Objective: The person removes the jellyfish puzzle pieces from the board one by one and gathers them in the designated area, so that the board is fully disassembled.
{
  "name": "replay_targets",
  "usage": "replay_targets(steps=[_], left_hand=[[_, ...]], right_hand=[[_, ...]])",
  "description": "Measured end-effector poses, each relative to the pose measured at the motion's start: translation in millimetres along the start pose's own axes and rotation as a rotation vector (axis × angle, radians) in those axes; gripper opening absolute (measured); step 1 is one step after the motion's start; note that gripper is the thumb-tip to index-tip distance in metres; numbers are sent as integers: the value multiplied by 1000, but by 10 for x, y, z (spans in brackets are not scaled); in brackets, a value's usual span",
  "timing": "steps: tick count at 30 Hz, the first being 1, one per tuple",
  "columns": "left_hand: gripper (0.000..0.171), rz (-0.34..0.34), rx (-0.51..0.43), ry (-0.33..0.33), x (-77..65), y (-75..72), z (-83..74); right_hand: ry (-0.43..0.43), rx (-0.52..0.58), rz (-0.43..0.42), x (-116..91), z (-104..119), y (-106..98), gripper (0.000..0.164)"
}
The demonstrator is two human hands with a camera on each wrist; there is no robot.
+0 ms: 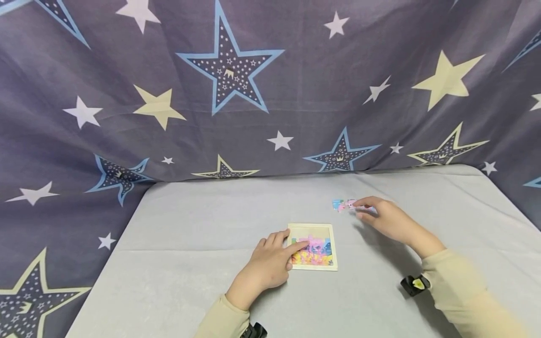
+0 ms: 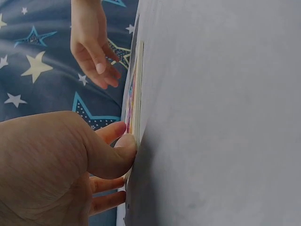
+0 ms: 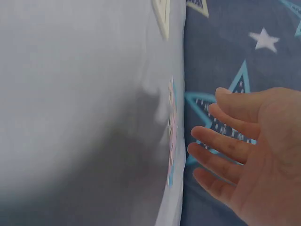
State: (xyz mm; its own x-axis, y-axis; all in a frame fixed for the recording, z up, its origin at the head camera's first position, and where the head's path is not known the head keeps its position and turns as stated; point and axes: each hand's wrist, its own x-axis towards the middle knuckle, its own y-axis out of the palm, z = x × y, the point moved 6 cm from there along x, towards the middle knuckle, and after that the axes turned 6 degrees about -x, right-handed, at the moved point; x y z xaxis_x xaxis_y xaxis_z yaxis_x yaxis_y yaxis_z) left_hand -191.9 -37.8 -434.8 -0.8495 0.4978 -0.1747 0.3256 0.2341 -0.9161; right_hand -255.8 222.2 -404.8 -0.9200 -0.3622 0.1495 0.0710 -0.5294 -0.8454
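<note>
A shallow jigsaw tray (image 1: 313,268) with a pale frame lies on the grey cloth, its lower part filled with colourful picture pieces (image 1: 314,251). My left hand (image 1: 270,260) rests at its left side, the index finger stretched over the pieces. In the left wrist view the thumb (image 2: 124,150) touches the tray's edge. Farther back and to the right lie loose jigsaw pieces (image 1: 339,205), pink and blue. Over them hovers my right hand (image 1: 390,219), fingers loosely bent and spread, and it covers part of them. From the right wrist, the pieces (image 3: 172,136) show edge-on, apart from the fingers.
Grey cloth (image 1: 190,281) covers the table, slightly wrinkled. A dark curtain with stars (image 1: 253,141) hangs behind the far edge and along the left side. Dark wrist devices (image 1: 415,284) sit at both sleeves.
</note>
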Motion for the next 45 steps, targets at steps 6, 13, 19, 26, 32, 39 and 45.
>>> replay_targets(steps=[6,13,19,26,32,39,45], left_hand=[[57,-10,-18,27,4,-8,25],[56,11,-120,54,8,-43,130],[53,41,-217,74,0,-90,222],[37,62,-364,139,-5,-136,343],[24,26,-367,174,9,-149,366],[20,-13,-325,154,19,-157,328],[9,-76,-273,126,48,-148,271]], right_hand=[[-36,53,-19,-18,249,133,26],[-43,90,-3,2,466,339,22],[-30,101,25,44,595,483,19],[-35,76,88,88,749,645,15],[-73,64,120,154,865,760,14],[-101,-8,140,238,935,869,15],[-93,-39,163,262,1001,926,18]])
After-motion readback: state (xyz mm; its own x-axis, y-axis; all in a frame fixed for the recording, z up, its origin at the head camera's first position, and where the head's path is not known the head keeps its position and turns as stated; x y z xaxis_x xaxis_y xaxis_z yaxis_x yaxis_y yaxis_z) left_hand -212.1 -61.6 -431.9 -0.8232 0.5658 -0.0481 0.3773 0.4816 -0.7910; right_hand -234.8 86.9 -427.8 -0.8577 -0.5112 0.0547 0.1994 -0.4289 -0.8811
